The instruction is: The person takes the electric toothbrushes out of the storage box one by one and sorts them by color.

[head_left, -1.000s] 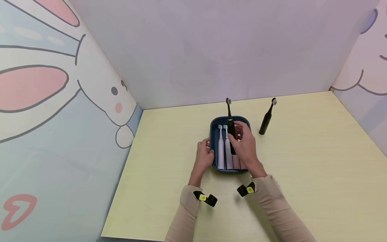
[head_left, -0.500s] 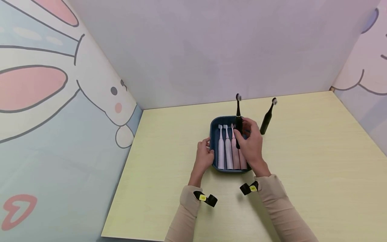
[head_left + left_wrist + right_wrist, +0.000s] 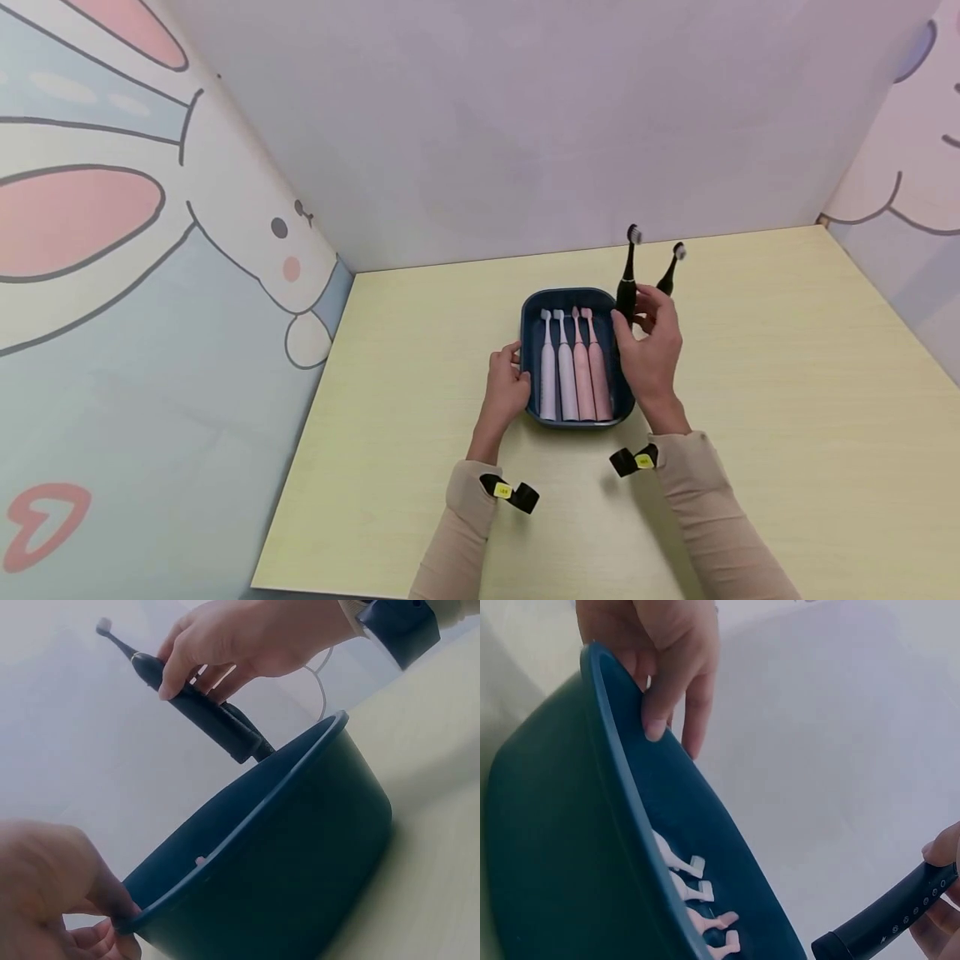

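Observation:
A dark blue storage box (image 3: 577, 426) sits on the table, and my left hand (image 3: 508, 383) pinches its left rim between thumb and fingers. Two white electric toothbrushes (image 3: 548, 379) and two pink electric toothbrushes (image 3: 600, 379) lie side by side inside it, heads toward the wall. At the box's right side, my right hand (image 3: 651, 354) grips a black electric toothbrush (image 3: 626, 293) by its handle, head up. In the left wrist view that toothbrush (image 3: 217, 727) is raised above the rim. A second black electric toothbrush (image 3: 667, 283) stands on the table, partly hidden behind my right hand.
The pale wooden table (image 3: 405, 400) meets a plain wall (image 3: 510, 133) at the back. A wall with rabbit drawings (image 3: 247, 208) borders the left side, and another decorated wall (image 3: 900, 200) the right.
My right hand has carried the black toothbrush rightward from over the box to its right side, so the pink toothbrushes now show fully. The left hand has stayed on the rim.

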The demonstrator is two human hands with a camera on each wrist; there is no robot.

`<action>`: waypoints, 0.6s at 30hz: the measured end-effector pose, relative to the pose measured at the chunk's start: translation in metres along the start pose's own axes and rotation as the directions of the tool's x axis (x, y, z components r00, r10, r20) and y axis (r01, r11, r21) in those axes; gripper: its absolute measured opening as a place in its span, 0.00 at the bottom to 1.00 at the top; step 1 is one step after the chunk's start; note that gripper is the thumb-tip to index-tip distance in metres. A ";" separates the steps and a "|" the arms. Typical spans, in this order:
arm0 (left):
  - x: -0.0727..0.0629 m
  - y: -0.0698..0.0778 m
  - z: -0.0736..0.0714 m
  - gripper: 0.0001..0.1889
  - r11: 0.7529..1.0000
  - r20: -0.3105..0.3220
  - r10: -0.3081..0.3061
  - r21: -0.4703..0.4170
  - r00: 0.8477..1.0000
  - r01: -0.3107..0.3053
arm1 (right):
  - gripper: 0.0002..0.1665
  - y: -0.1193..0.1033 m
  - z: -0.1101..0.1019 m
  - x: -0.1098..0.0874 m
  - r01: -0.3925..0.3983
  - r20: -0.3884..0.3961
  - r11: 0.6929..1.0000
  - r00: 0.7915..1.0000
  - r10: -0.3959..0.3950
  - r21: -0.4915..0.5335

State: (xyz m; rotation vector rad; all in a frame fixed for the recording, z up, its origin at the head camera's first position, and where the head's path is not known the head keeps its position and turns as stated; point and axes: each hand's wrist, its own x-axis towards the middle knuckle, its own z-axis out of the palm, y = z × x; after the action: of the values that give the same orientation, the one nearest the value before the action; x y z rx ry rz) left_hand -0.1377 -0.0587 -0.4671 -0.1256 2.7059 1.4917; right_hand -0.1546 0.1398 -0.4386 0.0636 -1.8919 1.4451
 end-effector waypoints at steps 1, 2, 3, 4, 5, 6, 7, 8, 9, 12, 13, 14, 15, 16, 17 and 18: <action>0.000 0.000 0.000 0.27 1.000 0.001 -0.001 0.001 1.000 0.001 | 0.28 0.002 -0.001 0.001 -0.009 -0.012 1.000 1.000 0.009 -0.005; 0.001 0.000 0.000 0.27 1.000 0.000 -0.001 0.003 1.000 0.001 | 0.28 0.004 -0.003 0.002 -0.020 -0.024 1.000 1.000 0.020 -0.013; 0.001 0.000 0.000 0.27 1.000 0.000 -0.002 0.004 1.000 0.002 | 0.28 0.006 -0.004 0.003 -0.031 -0.034 0.999 0.999 0.030 -0.020; 0.001 0.000 0.001 0.27 1.000 -0.001 -0.002 0.006 1.000 0.002 | 0.28 0.007 -0.006 0.004 -0.043 -0.043 0.999 0.998 0.042 -0.025; 0.001 0.000 0.001 0.27 1.000 -0.001 -0.002 0.007 1.000 0.002 | 0.28 0.009 -0.007 0.005 -0.051 -0.050 0.998 0.997 0.050 -0.025; 0.001 -0.001 0.001 0.27 1.000 -0.001 -0.002 0.007 1.000 0.002 | 0.28 0.010 -0.009 0.005 -0.060 -0.058 0.998 0.997 0.058 -0.026; 0.001 -0.001 0.001 0.27 1.000 -0.002 -0.002 0.007 1.000 0.002 | 0.28 0.011 -0.010 0.006 -0.066 -0.065 0.998 0.996 0.064 -0.024; 0.001 -0.001 0.001 0.27 1.000 -0.002 -0.002 0.006 1.000 0.002 | 0.27 0.012 -0.011 0.007 -0.071 -0.071 0.997 0.995 0.069 -0.020; 0.001 -0.001 0.001 0.27 1.000 -0.001 -0.001 0.006 1.000 0.001 | 0.27 0.013 -0.013 0.007 -0.076 -0.076 0.997 0.994 0.074 -0.015; 0.001 0.000 0.001 0.27 1.000 -0.002 -0.004 0.008 1.000 0.004 | 0.27 0.014 -0.016 0.008 -0.091 -0.088 0.996 0.992 0.091 0.000; 0.001 0.000 0.001 0.27 1.000 -0.002 -0.006 0.008 1.000 0.006 | 0.27 0.015 -0.017 0.008 -0.097 -0.093 0.995 0.991 0.097 0.005; 0.001 0.001 0.001 0.27 1.000 -0.002 -0.007 0.009 1.000 0.007 | 0.27 0.016 -0.018 0.008 -0.103 -0.099 0.995 0.990 0.104 0.010; 0.001 0.001 0.001 0.27 1.000 -0.003 -0.007 0.009 1.000 0.007 | 0.27 0.017 -0.019 0.008 -0.110 -0.106 0.994 0.988 0.111 0.015; 0.000 0.001 0.001 0.27 1.000 -0.003 -0.008 0.010 1.000 0.008 | 0.27 0.018 -0.020 0.008 -0.116 -0.112 0.993 0.987 0.118 0.017; 0.000 0.001 0.001 0.27 1.000 -0.003 -0.008 0.011 1.000 0.008 | 0.26 0.020 -0.021 0.008 -0.122 -0.119 0.992 0.985 0.124 0.018; 0.000 0.002 0.001 0.27 1.000 -0.004 -0.008 0.012 1.000 0.008 | 0.26 0.021 -0.022 0.008 -0.129 -0.127 0.992 0.983 0.130 0.018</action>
State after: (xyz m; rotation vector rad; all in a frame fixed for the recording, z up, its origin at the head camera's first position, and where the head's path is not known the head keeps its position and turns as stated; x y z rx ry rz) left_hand -0.1378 -0.0573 -0.4659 -0.1387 2.7141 1.4743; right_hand -0.1585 0.1692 -0.4496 -0.1473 -1.8125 1.5071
